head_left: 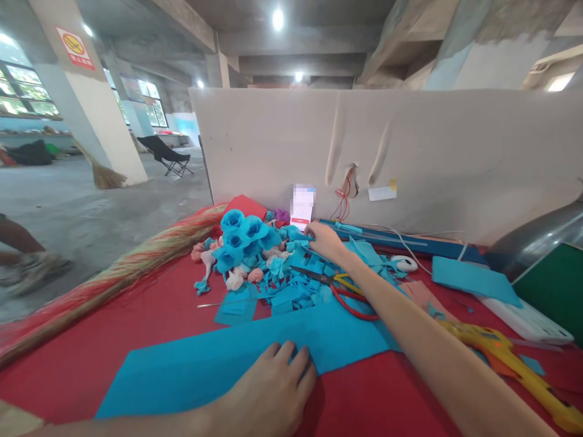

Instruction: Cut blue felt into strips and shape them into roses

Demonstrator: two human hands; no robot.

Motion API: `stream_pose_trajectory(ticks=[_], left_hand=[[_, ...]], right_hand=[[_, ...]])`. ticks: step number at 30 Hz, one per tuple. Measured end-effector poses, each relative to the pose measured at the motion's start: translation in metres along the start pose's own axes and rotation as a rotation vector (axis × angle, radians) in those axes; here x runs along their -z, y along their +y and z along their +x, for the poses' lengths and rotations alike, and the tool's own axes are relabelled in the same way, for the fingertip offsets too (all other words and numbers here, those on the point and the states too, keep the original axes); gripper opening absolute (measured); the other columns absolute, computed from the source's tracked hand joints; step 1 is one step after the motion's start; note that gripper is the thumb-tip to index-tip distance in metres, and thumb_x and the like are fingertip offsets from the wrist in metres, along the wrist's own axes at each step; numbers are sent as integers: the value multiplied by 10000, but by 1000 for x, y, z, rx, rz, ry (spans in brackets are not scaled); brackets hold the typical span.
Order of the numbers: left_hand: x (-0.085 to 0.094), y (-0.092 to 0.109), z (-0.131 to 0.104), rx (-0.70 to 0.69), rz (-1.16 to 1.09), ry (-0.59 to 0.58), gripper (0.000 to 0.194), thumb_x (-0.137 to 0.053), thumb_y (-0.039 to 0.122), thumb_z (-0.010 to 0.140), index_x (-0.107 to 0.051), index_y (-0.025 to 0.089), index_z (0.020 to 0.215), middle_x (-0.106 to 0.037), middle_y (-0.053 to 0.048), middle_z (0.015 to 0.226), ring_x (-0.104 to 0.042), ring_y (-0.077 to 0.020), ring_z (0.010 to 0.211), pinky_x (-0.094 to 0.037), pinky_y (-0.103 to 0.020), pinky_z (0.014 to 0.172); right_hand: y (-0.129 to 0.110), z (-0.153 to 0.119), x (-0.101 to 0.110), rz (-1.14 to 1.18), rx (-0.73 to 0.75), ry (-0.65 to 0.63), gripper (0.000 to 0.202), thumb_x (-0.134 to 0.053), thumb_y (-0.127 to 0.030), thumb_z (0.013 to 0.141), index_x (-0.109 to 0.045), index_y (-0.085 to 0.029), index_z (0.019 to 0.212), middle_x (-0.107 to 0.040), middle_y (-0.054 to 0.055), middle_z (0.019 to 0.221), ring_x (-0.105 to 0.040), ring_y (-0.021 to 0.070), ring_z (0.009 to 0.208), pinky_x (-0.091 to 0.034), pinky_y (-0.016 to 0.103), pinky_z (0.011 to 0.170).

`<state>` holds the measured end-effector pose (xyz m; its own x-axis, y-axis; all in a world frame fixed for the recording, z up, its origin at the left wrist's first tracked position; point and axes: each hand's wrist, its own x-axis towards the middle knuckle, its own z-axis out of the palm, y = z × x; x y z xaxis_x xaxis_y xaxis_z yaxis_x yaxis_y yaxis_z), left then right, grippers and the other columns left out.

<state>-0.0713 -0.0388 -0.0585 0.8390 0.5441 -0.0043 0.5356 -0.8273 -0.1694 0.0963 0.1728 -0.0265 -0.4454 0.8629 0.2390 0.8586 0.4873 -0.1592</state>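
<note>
My left hand (273,388) lies on a long sheet of blue crepe paper (191,364), fingers slightly bent and a little apart, holding nothing. My right hand (327,241) reaches over the pile of blue paper scraps (296,291), its bent fingers just below the phone (302,206). Whether those fingertips hold a scrap or touch the phone I cannot make out. Under my right forearm lie scissors (353,303) with red and yellow handles, blades pointing left. Left of the pile stand several blue paper roses (246,233).
A yellow glue gun (505,358) lies at the right, near a white power strip (528,318) and folded blue paper (473,279). Wrapped straw-like stalks (150,267) run along the table's left edge. A white panel (273,145) rises behind. Another person's leg (20,237) shows at far left.
</note>
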Motion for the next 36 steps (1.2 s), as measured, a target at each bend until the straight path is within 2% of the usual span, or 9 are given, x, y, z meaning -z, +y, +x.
stream_pose_trajectory(ticks=[5,8,12,16,21,25,29,32,36], left_hand=[[-1,2,-1,-8,8,2,318,-413,269,896,-575,97,1108,-565,-130,1149,-515,-274,971,-423,-375,739],[0,2,-2,2,8,19,319,-421,271,893,-569,98,1117,-567,-132,1145,-514,-272,970,-421,-379,741],[1,2,-2,1,-12,22,322,-427,265,891,-558,88,1125,-564,-133,1148,-516,-270,959,-427,-382,731],[0,0,0,-1,-34,8,288,-431,251,888,-578,92,1079,-571,-139,1117,-519,-260,937,-436,-372,703],[5,-2,1,9,-53,-41,282,-470,230,865,-543,98,1103,-561,-134,1140,-533,-255,915,-451,-359,703],[7,-3,1,6,-66,-62,273,-471,187,855,-541,91,1100,-557,-148,1144,-540,-255,903,-457,-356,705],[0,-4,2,23,-75,-56,269,-450,146,845,-536,111,1097,-556,-139,1146,-537,-257,899,-461,-360,712],[-7,-6,2,34,-72,-37,274,-457,135,835,-527,130,1100,-558,-128,1131,-526,-250,910,-454,-343,733],[-9,-7,2,27,-75,-29,279,-454,104,833,-511,133,1105,-558,-133,1098,-521,-226,920,-440,-311,758]], right_hand=[[-2,-14,-22,-49,70,-80,254,-517,-303,856,-550,-150,1057,-556,70,1088,-547,189,961,-462,403,812],[6,-12,-25,-23,93,-137,257,-525,-321,850,-558,-139,1029,-575,62,1035,-564,176,907,-477,383,773],[11,-9,-23,44,119,-142,277,-496,-350,864,-554,-139,1034,-575,64,1036,-565,173,906,-476,380,773],[-2,-14,-18,71,128,-144,280,-483,-334,873,-546,-146,1070,-565,70,1080,-553,188,959,-459,411,817],[-9,-29,7,35,62,-131,301,-471,-319,881,-514,-163,1134,-525,83,1166,-528,202,1019,-444,427,851],[2,-55,24,-59,-52,-269,267,-501,-303,866,-536,-153,1084,-564,69,1073,-566,174,913,-485,375,774],[5,-86,22,-144,-105,-409,244,-519,-298,856,-549,-147,1045,-576,63,1024,-575,157,858,-497,344,728],[1,-97,17,-182,-98,-422,270,-521,-292,854,-529,-153,1085,-561,68,1055,-567,166,885,-493,353,739],[2,-95,11,-199,-85,-415,294,-528,-295,849,-515,-149,1104,-554,72,1056,-567,167,873,-495,349,726]])
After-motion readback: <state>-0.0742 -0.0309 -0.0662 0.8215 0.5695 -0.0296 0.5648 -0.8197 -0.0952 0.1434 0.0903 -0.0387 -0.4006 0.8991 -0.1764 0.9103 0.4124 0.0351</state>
